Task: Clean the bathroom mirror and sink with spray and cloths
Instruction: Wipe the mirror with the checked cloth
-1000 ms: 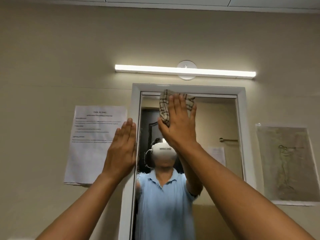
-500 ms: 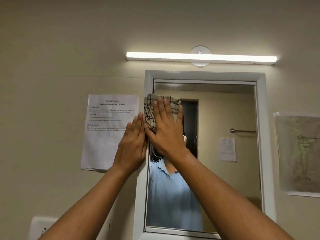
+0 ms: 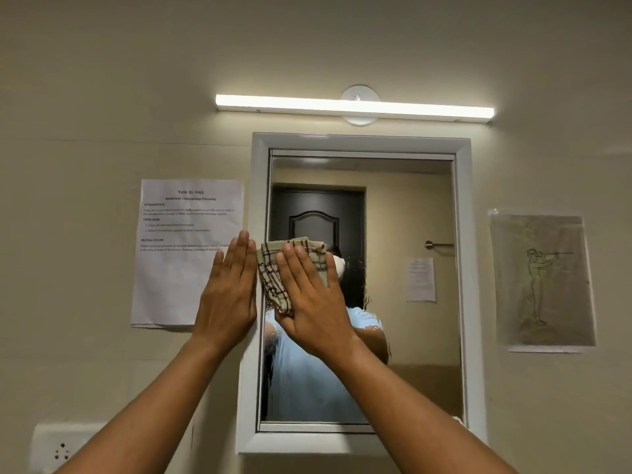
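A white-framed mirror [image 3: 410,336] hangs on the beige wall. My right hand [image 3: 313,302] lies flat on a beige checked cloth [image 3: 273,275], pressing it against the glass at the mirror's left side, about mid-height. My left hand [image 3: 229,295] rests flat, fingers together, on the mirror's left frame and the wall beside it, holding nothing. The glass reflects a person in a light blue shirt. Wet streaks show on the lower left of the glass. No spray bottle or sink is in view.
A printed task sheet [image 3: 186,251] is taped to the wall left of the mirror, a sketch in a plastic sleeve [image 3: 542,280] to its right. A lit tube light [image 3: 354,106] runs above. A white wall socket [image 3: 60,449] sits at lower left.
My right hand has dragged the cloth down from the mirror's top edge to its left mid-height. The view has dropped, so more of the mirror's bottom frame shows. My left hand stays on the frame.
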Demonstrator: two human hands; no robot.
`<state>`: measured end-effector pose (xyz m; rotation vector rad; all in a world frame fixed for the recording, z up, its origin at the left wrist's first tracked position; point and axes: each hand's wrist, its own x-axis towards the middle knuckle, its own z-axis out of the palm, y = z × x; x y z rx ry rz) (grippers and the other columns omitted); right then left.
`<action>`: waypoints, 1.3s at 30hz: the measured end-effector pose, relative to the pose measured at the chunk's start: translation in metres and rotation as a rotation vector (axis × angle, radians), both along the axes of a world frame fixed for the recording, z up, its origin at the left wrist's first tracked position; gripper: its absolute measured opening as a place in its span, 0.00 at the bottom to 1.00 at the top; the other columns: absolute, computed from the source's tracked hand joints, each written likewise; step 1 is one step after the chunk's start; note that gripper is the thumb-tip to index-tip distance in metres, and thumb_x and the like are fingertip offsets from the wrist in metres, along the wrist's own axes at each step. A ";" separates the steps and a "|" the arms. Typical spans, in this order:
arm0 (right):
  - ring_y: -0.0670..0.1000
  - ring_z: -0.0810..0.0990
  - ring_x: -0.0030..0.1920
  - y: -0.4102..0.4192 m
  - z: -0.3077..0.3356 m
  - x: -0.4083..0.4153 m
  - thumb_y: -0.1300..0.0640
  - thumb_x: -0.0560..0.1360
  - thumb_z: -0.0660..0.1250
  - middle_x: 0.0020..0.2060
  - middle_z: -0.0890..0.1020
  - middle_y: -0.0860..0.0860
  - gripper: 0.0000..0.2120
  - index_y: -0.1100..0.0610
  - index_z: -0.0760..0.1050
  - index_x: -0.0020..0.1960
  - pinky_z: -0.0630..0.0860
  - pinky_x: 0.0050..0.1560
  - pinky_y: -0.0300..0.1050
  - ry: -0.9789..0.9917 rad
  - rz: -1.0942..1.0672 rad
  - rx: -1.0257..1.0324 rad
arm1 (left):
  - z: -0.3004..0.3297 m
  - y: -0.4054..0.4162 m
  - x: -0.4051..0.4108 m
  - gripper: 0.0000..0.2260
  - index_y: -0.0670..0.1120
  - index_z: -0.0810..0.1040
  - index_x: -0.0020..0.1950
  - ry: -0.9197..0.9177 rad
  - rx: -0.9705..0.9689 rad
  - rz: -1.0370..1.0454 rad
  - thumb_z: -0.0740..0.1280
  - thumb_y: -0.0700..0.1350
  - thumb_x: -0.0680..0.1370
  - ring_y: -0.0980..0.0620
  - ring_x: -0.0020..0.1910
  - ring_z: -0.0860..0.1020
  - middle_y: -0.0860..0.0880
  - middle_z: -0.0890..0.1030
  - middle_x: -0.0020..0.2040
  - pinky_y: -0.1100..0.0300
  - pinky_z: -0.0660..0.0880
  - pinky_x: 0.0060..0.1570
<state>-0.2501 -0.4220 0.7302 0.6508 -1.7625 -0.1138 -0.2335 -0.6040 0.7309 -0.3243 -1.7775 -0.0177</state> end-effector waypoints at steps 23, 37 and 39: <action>0.54 0.44 0.80 0.179 -0.011 0.002 0.38 0.79 0.48 0.80 0.48 0.55 0.36 0.57 0.48 0.80 0.46 0.76 0.66 -0.060 -0.144 -0.437 | -0.007 0.009 0.001 0.34 0.40 0.47 0.80 -0.002 0.029 0.015 0.51 0.37 0.74 0.44 0.80 0.50 0.41 0.50 0.81 0.43 0.53 0.77; 0.54 0.38 0.79 0.116 -0.027 0.007 0.34 0.79 0.32 0.80 0.40 0.53 0.37 0.54 0.40 0.80 0.41 0.74 0.70 -0.140 -0.063 -0.607 | -0.017 0.009 -0.002 0.36 0.41 0.46 0.80 -0.001 0.053 -0.011 0.54 0.34 0.73 0.45 0.80 0.49 0.41 0.50 0.81 0.44 0.55 0.77; 0.55 0.36 0.79 0.095 -0.003 0.005 0.34 0.79 0.33 0.80 0.38 0.54 0.35 0.53 0.38 0.80 0.38 0.74 0.69 -0.125 -0.066 -0.550 | -0.016 0.009 -0.003 0.36 0.41 0.48 0.80 0.001 0.049 -0.016 0.55 0.33 0.72 0.45 0.80 0.49 0.41 0.50 0.81 0.44 0.55 0.77</action>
